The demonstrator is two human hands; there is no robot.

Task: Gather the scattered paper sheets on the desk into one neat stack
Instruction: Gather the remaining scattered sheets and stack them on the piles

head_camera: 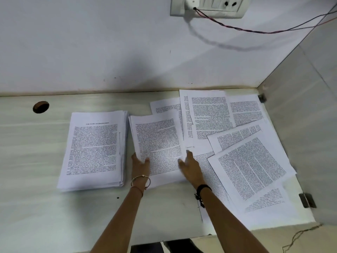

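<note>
**Both hands on one sheet, stack sits to the left**

Neat stack on the counter, left of centre, edges roughly squared. Just right of it, one printed sheet, near edge at both hands, close beside the stack but not on it.

Left hand: grip pinched on the sheet's lower-left corner, thumb on top, fingers underneath. Bangle on the wrist.

Right hand: grip open, fingers spread flat, resting at the sheet's lower-right edge; blurred, can't tell if it has hold of anything. Dark band on the wrist.

Loose sheets fan over the right side into the corner, overlapping at mixed angles, touching the held sheet's right edge.

Cable hole far left. Socket plate on the wall with a wire trailing right.
</note>
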